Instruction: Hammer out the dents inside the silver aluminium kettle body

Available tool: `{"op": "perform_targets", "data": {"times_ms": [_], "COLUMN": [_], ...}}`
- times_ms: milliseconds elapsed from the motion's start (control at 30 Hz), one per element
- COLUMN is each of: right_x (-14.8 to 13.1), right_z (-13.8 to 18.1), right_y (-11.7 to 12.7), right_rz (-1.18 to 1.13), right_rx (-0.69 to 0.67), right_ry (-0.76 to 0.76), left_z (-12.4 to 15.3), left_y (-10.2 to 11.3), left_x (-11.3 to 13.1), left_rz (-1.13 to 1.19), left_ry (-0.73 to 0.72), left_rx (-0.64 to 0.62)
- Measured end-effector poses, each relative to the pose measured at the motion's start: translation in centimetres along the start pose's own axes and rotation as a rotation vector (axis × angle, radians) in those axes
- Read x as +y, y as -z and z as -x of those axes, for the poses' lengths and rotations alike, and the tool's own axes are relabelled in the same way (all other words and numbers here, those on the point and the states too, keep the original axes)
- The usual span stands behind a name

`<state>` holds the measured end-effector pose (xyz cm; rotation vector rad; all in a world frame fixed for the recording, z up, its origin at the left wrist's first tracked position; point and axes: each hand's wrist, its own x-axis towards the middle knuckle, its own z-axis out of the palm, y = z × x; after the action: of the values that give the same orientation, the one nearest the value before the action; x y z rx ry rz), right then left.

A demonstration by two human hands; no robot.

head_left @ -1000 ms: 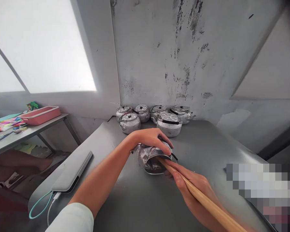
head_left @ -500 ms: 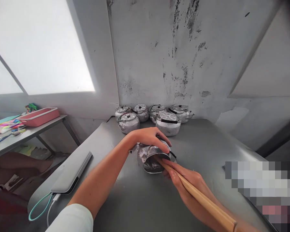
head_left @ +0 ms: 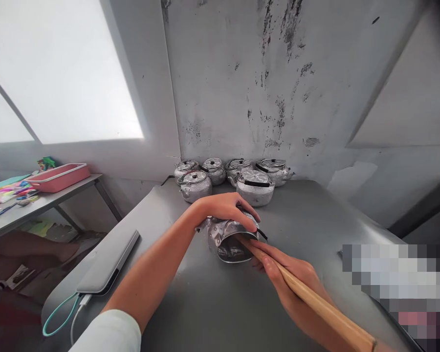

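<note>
A dented silver metal kettle lies tipped on the grey table, its round opening facing me. My left hand is curled over its top and grips it, with the black handle partly hidden beneath the fingers. Below and to the right, my right hand is closed around a long wooden stick. The stick's far end reaches inside the kettle's mouth, where its tip is out of sight. Behind my left hand stand several similar kettles with lids, the nearest being a kettle with a black handle.
On the table's left side lies a grey power bank with a white cable and a teal strap. A side table holds a pink basket and colourful small items. The stained wall rises behind the kettles. Something pixelated covers the lower right.
My right hand and the wooden stick have shifted slightly down and to the right, drawing the stick a little out of the kettle. My left hand stays in place on the kettle.
</note>
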<state>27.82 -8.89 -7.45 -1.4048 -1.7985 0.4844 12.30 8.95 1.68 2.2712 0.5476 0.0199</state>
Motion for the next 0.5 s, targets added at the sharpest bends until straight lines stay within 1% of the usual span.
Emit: {"op": "perform_targets", "data": {"times_ms": [133,233,500], "right_x": [0.04,-0.16,-0.88], "right_z": [0.29,0.44,-0.05], "right_y": [0.05,0.11,0.2], "right_rz": [0.088,0.104,0.188], "right_rx": [0.068,0.085,-0.011], "right_ry": [0.042,0.06,0.009], "left_z": [0.08,0.05,-0.22], "left_y": [-0.01,-0.08,-0.33], "left_x": [0.16,0.2,0.26], "left_rz": [-0.012,-0.019,-0.067], "left_ry": [0.004,0.008,-0.002], "left_rx": [0.005,0.004,0.01]}}
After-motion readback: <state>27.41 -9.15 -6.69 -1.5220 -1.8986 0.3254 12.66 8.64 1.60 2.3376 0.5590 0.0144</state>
